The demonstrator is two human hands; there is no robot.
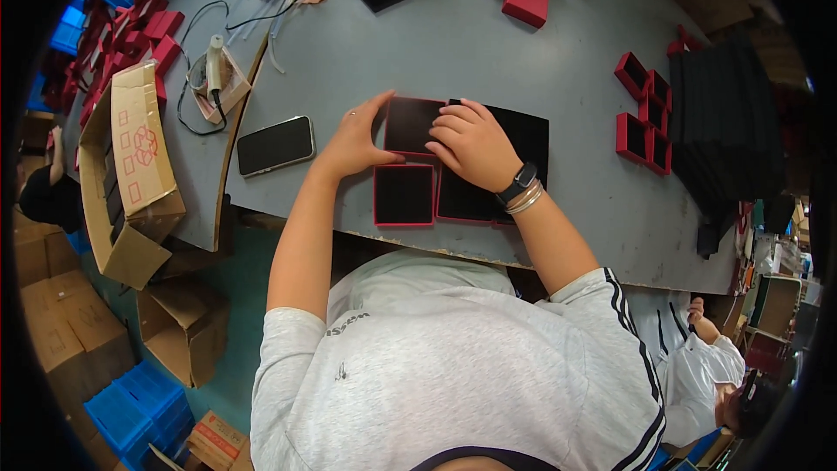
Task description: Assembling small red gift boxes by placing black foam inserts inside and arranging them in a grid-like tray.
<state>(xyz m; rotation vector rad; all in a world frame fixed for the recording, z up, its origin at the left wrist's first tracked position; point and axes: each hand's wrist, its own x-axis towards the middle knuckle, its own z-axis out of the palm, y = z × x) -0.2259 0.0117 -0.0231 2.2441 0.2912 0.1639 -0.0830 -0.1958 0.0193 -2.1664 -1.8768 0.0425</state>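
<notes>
Left hand point(356, 141) spread wide in head view, thumb and fingers bracketing the left side of a red-rimmed dark box point(410, 126); fingertips at its upper corner, thumb near its lower edge. Right hand point(471, 139) palm down, fingers bent over the box's right edge and the black panels point(530, 133) beside it; can't tell if it grips anything. Second red-rimmed box point(404, 194) just below the first, near the table edge. Phone point(275, 146) left of left hand, on grey table point(349, 52). Open red boxes point(632, 76) grouped at right, next to black stack point(728, 122). More red boxes point(526, 4) at far side.
</notes>
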